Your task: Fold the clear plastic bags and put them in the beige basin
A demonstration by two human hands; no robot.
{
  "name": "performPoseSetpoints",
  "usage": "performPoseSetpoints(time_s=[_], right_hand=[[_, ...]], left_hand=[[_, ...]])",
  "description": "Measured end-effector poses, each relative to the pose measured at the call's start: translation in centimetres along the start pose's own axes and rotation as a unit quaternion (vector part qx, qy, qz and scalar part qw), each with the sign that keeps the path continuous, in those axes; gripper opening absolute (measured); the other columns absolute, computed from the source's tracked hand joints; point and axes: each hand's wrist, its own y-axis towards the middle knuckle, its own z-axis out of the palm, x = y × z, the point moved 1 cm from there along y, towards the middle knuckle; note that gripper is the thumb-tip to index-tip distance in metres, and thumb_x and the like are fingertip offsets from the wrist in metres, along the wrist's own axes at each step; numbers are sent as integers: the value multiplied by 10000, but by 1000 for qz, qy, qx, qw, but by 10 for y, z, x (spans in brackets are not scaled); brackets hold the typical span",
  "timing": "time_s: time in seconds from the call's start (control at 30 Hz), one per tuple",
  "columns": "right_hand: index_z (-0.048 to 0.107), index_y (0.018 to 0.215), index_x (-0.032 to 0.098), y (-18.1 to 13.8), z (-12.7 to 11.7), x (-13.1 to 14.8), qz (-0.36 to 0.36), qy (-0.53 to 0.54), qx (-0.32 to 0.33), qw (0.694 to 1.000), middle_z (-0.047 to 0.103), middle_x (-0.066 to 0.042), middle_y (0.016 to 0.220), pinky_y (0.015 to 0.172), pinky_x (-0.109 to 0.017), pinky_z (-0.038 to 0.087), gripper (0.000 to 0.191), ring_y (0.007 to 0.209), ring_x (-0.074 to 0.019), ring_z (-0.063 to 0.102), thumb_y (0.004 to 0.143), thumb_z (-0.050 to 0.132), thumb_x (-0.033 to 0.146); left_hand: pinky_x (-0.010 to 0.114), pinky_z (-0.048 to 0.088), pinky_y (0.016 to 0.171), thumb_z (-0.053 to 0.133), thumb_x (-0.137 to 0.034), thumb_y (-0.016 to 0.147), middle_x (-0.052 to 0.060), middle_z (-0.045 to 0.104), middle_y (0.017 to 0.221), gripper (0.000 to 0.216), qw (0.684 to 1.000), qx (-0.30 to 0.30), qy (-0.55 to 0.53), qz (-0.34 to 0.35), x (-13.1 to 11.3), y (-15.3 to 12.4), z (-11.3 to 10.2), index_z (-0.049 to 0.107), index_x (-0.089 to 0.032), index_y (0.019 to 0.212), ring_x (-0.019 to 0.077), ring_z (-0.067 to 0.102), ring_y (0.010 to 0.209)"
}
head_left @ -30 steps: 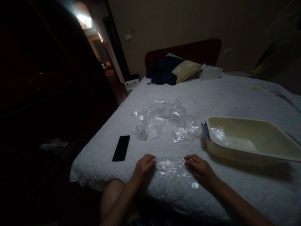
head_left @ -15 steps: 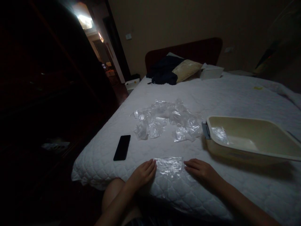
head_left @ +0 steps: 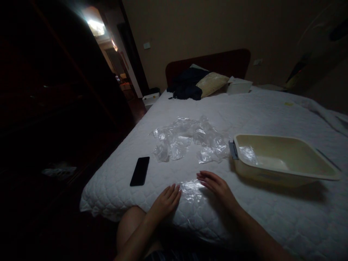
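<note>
A clear plastic bag (head_left: 191, 190) lies flat on the white quilted bed (head_left: 266, 108) near its front edge. My left hand (head_left: 165, 200) rests flat at the bag's left edge, fingers stretched out. My right hand (head_left: 214, 185) lies flat over the bag's right part, fingers straight and pointing left. Neither hand grips anything. Farther back sits a pile of crumpled clear plastic bags (head_left: 187, 139).
A black phone (head_left: 140, 171) lies left of my hands. A cream plastic tub (head_left: 282, 174) with one clear bag (head_left: 247, 154) inside stands at the right. Dark clothing (head_left: 186, 87), a pillow (head_left: 212, 83) and a white box (head_left: 239, 86) lie at the headboard. My knee shows below the bed's edge.
Both hands went from pinching the bag's ends to lying flat. My right hand has slid left across the bag. The left hand has stayed at the left edge.
</note>
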Motion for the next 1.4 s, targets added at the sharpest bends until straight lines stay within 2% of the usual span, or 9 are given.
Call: performPoseSetpoints(time_s=[0.1, 0.2, 0.3, 0.43, 0.67, 0.83, 1.0, 1.17, 1.4], right_hand=[[609, 944, 196, 8, 46, -23, 95, 177, 43, 979, 624, -90, 1069, 911, -386, 392, 312, 1022, -217, 558, 716, 570, 406], [605, 845, 199, 17, 60, -52, 167, 216, -14, 962, 639, -79, 1016, 912, -369, 394, 232, 1026, -205, 554, 687, 587, 368], [594, 804, 199, 22, 39, -62, 189, 223, -60, 954, 643, -78, 984, 905, -354, 407, 162, 1012, -194, 565, 693, 569, 314], [599, 804, 198, 21, -11, -50, 163, 204, -88, 961, 641, -93, 994, 897, -344, 431, 134, 1018, -195, 567, 697, 559, 268], [620, 758, 179, 18, -68, -41, 127, 162, -89, 975, 660, -127, 931, 892, -378, 457, 130, 989, -236, 585, 694, 536, 255], [627, 771, 183, 17, -69, -50, 112, 156, -93, 977, 658, -108, 936, 911, -361, 449, 138, 989, -225, 586, 699, 539, 261], [627, 845, 199, 12, -59, -36, 52, 108, -167, 979, 670, -55, 924, 961, -357, 402, 179, 1008, -211, 574, 672, 627, 245], [639, 806, 172, 17, -51, -24, 138, 176, -67, 972, 682, -104, 894, 900, -356, 456, 148, 946, -221, 609, 735, 550, 268], [637, 797, 154, 23, -61, -39, 168, 128, -29, 977, 670, -126, 929, 845, -301, 492, 134, 936, -208, 616, 738, 547, 234]], left_hand=[[393, 434, 872, 353, -63, 835, 153, 525, 1198, 332, 1000, -1, 6, -5, -2, -1, 4, 462, -78, 1148, 261, 473, 1124], [397, 440, 867, 365, -64, 830, 147, 540, 1180, 329, 1000, -4, 11, -6, -2, -2, 5, 471, -81, 1140, 264, 484, 1111], [400, 441, 871, 370, -61, 828, 143, 511, 1218, 352, 1000, 5, 12, -8, -3, -3, 5, 452, -89, 1169, 268, 462, 1133], [399, 439, 876, 376, -49, 824, 145, 507, 1221, 370, 1000, 7, -1, -13, -3, -3, 4, 438, -88, 1186, 266, 458, 1136], [366, 448, 882, 367, -46, 835, 138, 535, 1192, 368, 998, -29, -39, -34, 0, -6, 4, 430, -104, 1193, 220, 449, 1153], [361, 459, 879, 388, -74, 840, 126, 536, 1195, 366, 997, -34, -55, -44, 1, -8, 3, 434, -112, 1201, 221, 453, 1147], [373, 453, 889, 377, -64, 841, 124, 524, 1210, 373, 998, -21, -49, -35, -1, -7, 3, 431, -115, 1206, 226, 434, 1163], [386, 453, 880, 378, -60, 835, 124, 513, 1223, 368, 999, -12, -33, -32, -2, -7, 4, 449, -111, 1192, 247, 440, 1155], [373, 447, 889, 389, -59, 830, 130, 501, 1235, 387, 998, -10, -43, -41, -1, -9, 6, 431, -110, 1212, 234, 426, 1170]])
